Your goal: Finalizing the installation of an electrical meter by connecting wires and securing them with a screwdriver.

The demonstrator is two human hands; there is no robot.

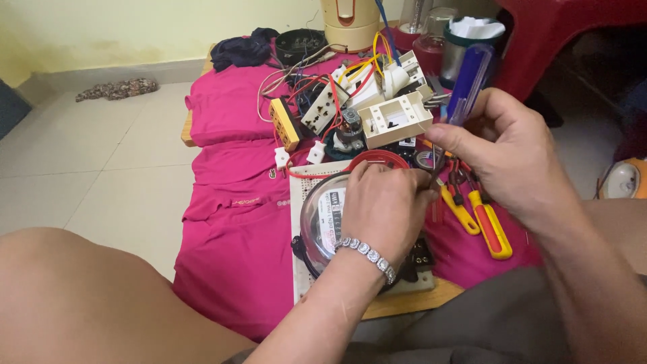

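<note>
My left hand [383, 205], with a beaded bracelet on the wrist, rests on top of a round clear-covered electric meter [322, 219] that lies on a white perforated board [301, 280]. My right hand [502, 152] grips a screwdriver with a translucent blue handle [470, 81]. Its thin shaft angles down to the left and meets my left fingertips at the meter's right edge. The tip is hidden behind my fingers.
A pink cloth [232, 195] covers a low wooden board. Behind the meter lie a white switch box [396, 120], sockets with tangled wires [323, 104] and a yellow socket strip [284, 123]. Pliers with red-yellow handles [488, 226] lie right. Jars stand at the back. My bare knee [74, 296] is lower left.
</note>
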